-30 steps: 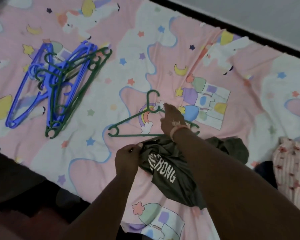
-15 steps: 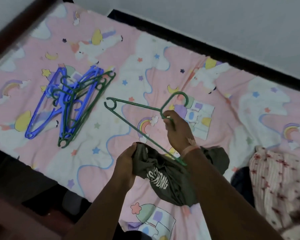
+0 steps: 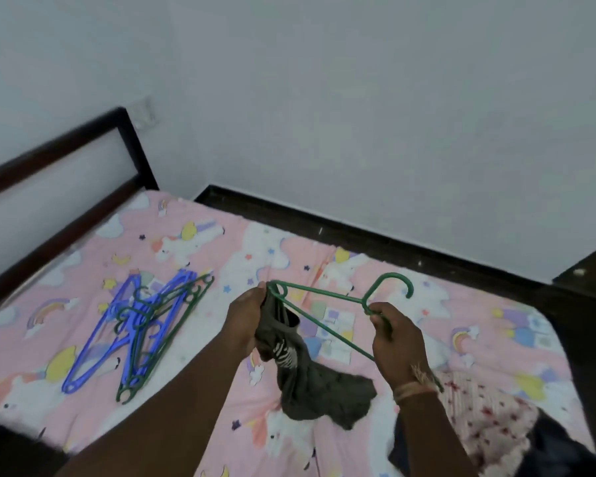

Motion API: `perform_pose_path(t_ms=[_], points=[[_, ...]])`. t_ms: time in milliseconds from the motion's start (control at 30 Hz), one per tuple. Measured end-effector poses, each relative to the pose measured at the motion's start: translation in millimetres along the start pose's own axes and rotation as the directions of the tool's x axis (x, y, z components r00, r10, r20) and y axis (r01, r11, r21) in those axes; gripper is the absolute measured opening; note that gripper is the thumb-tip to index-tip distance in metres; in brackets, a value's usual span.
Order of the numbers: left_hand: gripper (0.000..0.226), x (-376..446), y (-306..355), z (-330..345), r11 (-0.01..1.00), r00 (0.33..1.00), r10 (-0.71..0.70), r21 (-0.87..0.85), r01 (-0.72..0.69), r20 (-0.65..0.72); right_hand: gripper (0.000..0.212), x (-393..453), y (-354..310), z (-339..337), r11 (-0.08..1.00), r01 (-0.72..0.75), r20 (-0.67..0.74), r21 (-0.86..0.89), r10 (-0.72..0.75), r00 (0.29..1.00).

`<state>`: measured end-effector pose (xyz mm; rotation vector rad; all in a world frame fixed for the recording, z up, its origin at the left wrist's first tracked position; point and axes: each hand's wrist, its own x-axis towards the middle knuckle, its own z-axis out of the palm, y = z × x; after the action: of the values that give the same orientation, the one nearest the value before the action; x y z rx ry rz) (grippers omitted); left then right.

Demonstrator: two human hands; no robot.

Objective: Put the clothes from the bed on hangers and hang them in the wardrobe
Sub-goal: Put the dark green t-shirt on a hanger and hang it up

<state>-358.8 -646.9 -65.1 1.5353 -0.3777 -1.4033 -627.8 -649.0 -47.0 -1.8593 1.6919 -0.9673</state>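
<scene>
A dark olive T-shirt (image 3: pixel 310 383) with white lettering hangs above the bed, its lower part bunched on the pink sheet. My left hand (image 3: pixel 246 316) grips the shirt's top edge at the left end of a green hanger (image 3: pixel 327 297). My right hand (image 3: pixel 394 342) holds the hanger near the base of its hook, above the bed. The hanger's left end pokes into the shirt's opening. A pink patterned garment (image 3: pixel 489 418) lies at the right, beside a dark garment (image 3: pixel 551 449). No wardrobe is in view.
A pile of several blue and green hangers (image 3: pixel 141 325) lies on the left of the bed (image 3: pixel 83 270), which has a pink cartoon sheet. A dark headboard (image 3: pixel 59 187) stands at the left, a white wall behind, dark floor beyond the far bed edge.
Both hands have lifted the hanger and the shirt off the bed. The hanger's left end has come to the shirt's top in my left hand. The view has tilted up to the wall.
</scene>
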Motion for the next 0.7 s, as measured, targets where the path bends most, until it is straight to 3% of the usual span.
perform_pose_path(t_ms=[100,167,300,533,600,700], points=[[0.038,-19.5,44.5,9.1,0.988,0.993,0.097,0.114,-0.103,0.062,0.021,8.4,-16.3,-32.4,0.992,0.074,-0.037,-0.103,-0.078,0.996],[0.04,-34.9,74.2,16.9,0.923,0.966,0.19,0.304,-0.236,0.174,0.024,11.5,-34.8,-48.2,0.979,0.139,-0.034,-0.146,-0.146,0.989],[0.033,-70.4,125.9,40.0,0.688,0.878,0.293,0.555,-0.468,0.378,0.029,19.9,-76.9,-76.5,0.938,0.276,-0.037,-0.21,-0.289,0.956],[0.035,-115.6,195.6,75.2,0.295,0.698,0.334,0.633,-0.715,0.633,0.019,45.3,-124.3,-139.3,0.921,0.339,-0.088,-0.193,-0.36,0.929],[0.035,-130.6,199.4,93.8,0.307,0.658,0.34,0.583,-0.753,0.672,0.018,49.0,-141.8,-144.9,0.906,0.335,-0.066,-0.259,-0.363,0.929],[0.03,-153.8,194.3,119.1,0.451,0.587,0.405,0.406,-0.795,0.701,0.016,45.6,-158.5,-143.4,0.909,0.291,-0.007,-0.299,-0.307,0.952]])
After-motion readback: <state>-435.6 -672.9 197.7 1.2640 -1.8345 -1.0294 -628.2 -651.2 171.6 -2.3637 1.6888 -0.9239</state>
